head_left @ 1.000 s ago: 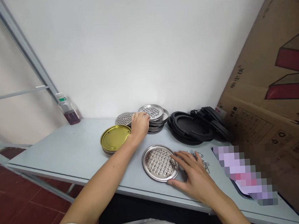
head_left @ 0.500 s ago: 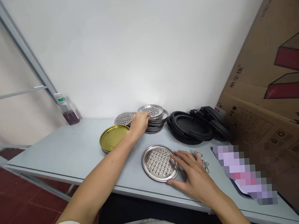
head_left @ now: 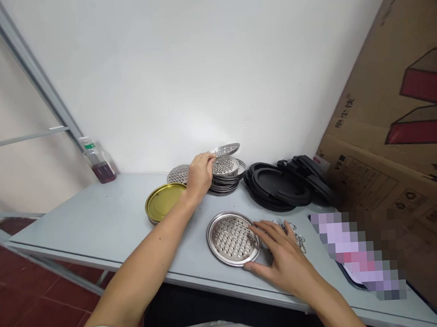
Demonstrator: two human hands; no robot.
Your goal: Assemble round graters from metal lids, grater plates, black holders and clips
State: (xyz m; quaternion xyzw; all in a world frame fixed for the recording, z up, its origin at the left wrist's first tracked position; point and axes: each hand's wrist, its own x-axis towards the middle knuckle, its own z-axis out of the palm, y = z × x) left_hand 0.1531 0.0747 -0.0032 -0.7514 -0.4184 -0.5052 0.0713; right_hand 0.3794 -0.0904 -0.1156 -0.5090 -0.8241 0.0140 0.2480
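My left hand (head_left: 199, 175) pinches the edge of a perforated silver disc (head_left: 225, 149) and holds it tilted just above a stack of similar discs (head_left: 225, 177) at the back of the table. My right hand (head_left: 283, 255) lies flat with fingers spread, touching the right rim of a single perforated silver disc (head_left: 231, 237) near the table's front edge. A stack of gold-coloured lids (head_left: 164, 201) sits to the left of my left wrist.
Black rings (head_left: 284, 183) are piled at the back right. Small metal clips (head_left: 296, 233) lie under my right fingers. A bottle of dark liquid (head_left: 99, 163) stands by the wall. A large cardboard box (head_left: 398, 137) leans at the right of the grey table (head_left: 96, 220).
My left hand has lifted the top perforated disc off the stack and tilted it up. My right hand has stayed on the front disc.
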